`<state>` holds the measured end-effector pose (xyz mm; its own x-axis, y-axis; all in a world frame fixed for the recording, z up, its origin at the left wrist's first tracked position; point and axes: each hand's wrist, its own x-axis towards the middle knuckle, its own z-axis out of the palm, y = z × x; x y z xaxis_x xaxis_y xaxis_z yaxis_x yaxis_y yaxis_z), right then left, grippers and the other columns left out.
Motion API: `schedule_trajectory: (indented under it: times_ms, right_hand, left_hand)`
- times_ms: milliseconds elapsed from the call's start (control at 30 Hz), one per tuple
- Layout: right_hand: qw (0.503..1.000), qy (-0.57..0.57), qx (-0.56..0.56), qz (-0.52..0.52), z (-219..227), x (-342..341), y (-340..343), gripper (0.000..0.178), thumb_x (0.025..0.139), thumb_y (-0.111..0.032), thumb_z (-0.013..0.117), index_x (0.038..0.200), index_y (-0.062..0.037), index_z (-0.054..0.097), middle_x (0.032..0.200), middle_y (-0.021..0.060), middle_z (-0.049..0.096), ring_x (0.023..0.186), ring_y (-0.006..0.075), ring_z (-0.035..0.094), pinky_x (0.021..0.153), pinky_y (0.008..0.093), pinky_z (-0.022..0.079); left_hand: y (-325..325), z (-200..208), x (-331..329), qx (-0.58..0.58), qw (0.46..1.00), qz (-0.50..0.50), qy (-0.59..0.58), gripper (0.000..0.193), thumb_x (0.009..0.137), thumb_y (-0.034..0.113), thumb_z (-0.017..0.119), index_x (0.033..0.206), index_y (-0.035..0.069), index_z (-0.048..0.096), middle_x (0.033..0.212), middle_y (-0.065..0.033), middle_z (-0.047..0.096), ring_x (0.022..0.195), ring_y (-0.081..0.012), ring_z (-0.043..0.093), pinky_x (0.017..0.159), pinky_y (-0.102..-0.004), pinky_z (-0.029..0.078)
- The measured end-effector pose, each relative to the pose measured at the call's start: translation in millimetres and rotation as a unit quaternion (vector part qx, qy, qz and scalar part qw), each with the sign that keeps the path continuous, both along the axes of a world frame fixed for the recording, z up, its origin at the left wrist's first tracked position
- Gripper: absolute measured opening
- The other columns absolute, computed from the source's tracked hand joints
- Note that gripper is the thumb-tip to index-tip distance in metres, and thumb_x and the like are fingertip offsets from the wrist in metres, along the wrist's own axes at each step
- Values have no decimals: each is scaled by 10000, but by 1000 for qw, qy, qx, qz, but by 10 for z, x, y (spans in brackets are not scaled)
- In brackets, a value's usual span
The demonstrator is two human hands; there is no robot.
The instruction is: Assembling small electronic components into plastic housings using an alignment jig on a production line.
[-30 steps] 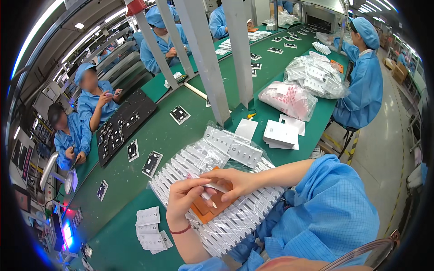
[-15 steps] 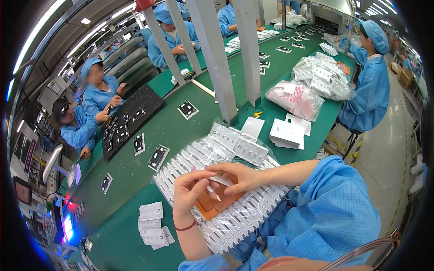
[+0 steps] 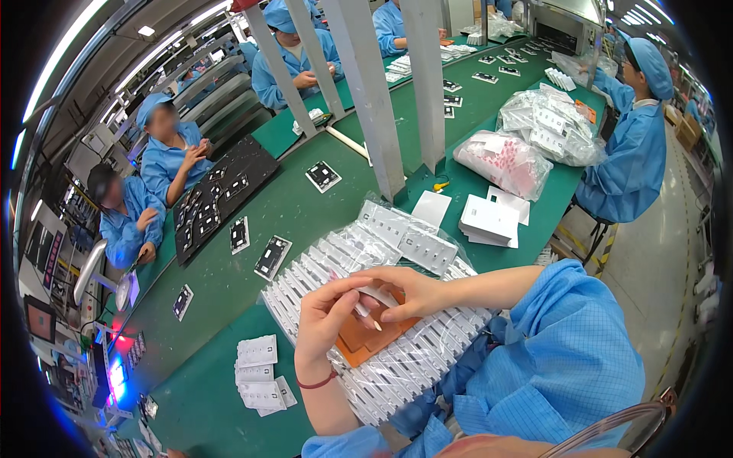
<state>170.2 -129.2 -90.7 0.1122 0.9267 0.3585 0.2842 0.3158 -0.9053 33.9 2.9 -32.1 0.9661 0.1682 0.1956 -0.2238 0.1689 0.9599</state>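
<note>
My left hand point(image 3: 327, 317) and my right hand point(image 3: 412, 293) meet, fingers curled, each closed on an edge of a thin white plastic panel point(image 3: 379, 296). The panel is tilted, and fingers cover much of it. Just below the hands lies an orange fixture plate point(image 3: 360, 345), partly hidden by them. That plate rests on a wide layer of white plastic panels point(image 3: 405, 382) packed in overlapping rows, with clear film point(image 3: 382, 200) at the far end. On the film lie a few loose white panels point(image 3: 426, 251), showing small holes.
A small stack of white panels point(image 3: 256, 349) sits at the left on the green bench. Black-and-white parts point(image 3: 272, 257) dot the green belt ahead. White cards point(image 3: 489, 221), bagged panels point(image 3: 546, 126) and metal posts point(image 3: 366, 99) stand beyond. Co-workers point(image 3: 630, 130) sit around the line.
My hands stay together over the orange plate, with the white panel turned slightly between the fingers. The whole view has shifted a little. At the left, co-workers' hands have moved.
</note>
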Motion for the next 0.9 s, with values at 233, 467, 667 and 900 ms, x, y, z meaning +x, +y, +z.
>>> schedule_trajectory:
  times_ms: [233,467,667,900]
  right_hand:
    - [1000,14,-3,11,-38,-26,-34,711,749,-300,664,1304,-20,318,1198,126,458,1076,211,481,866,362,427]
    - [998,-45,11,-43,-121,-19,65,742,725,-334,677,1286,11,335,1243,167,442,1134,247,450,933,348,359]
    - [999,-24,5,-32,-61,12,67,734,705,-326,677,1288,-24,350,1213,148,460,1107,239,461,911,353,377]
    - [999,10,44,6,-85,5,83,667,714,-246,672,1268,-28,370,1114,111,519,976,187,530,832,333,436]
  left_hand:
    - [-13,-37,-24,6,1000,-17,2,227,869,37,456,1050,-44,566,833,-138,619,659,-173,614,577,-237,500]
    - [-15,45,-15,23,997,62,41,178,834,30,438,887,-64,581,756,-157,611,570,-216,609,501,-246,495]
    - [-23,5,39,-9,999,50,8,191,853,5,420,925,-80,575,794,-164,603,635,-180,602,548,-249,517]
    - [25,-37,20,15,1000,12,10,215,869,14,426,1007,-62,573,878,-156,609,718,-200,612,583,-265,503]
